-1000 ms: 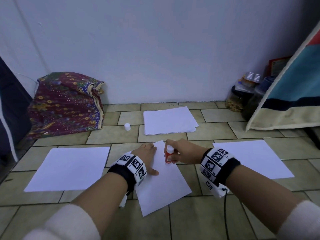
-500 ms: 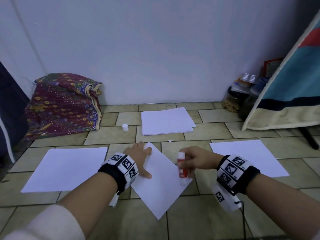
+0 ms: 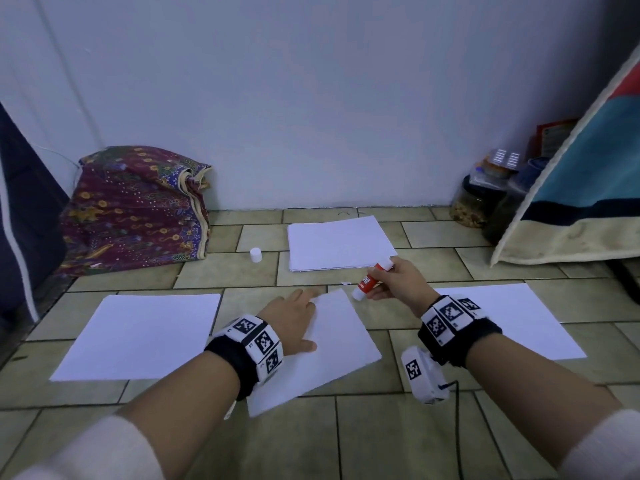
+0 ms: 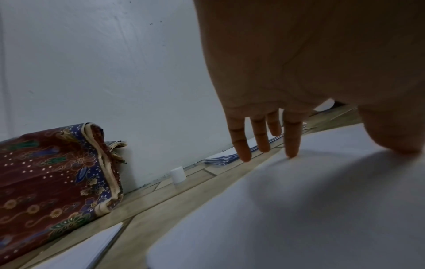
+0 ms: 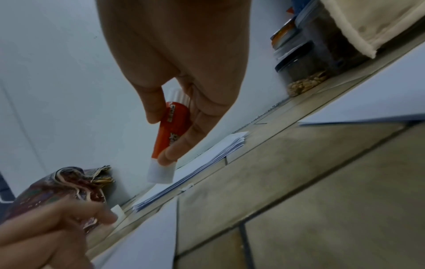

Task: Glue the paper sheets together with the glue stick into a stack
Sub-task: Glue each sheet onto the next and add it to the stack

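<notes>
The left hand [image 3: 292, 320] lies flat on the middle sheet [image 3: 332, 355], fingers straight and spread, and pins it to the floor [image 3: 221, 271]. The right hand [image 3: 398, 282] holds the glue stick [image 3: 372, 282], thumb and fingers curled round its red barrel. The cap [image 3: 255, 254] stands on the floor well apart from the stick, so the stick is open.

Position of the stick: it is held above the floor, just beyond the far corner of the middle sheet. No contact with the paper shows in the head view or the right wrist view.

Orientation: the long axis is tilted. The white glue end points down and to the left, towards the far corner of the sheet; the ribbed base points up and to the right, past the hand.

Progress: a pile [image 3: 339, 244] lies near the wall. Whether its sheets are glued cannot be told. A left sheet [image 3: 138, 337] and a right sheet [image 3: 512, 323] lie single on either side. No glue trace is visible on the middle sheet; a clear film would not show here.

Remaining, as judged: coat the pinned sheet, lay it on its neighbour, and repeat for the loose sheets.
</notes>
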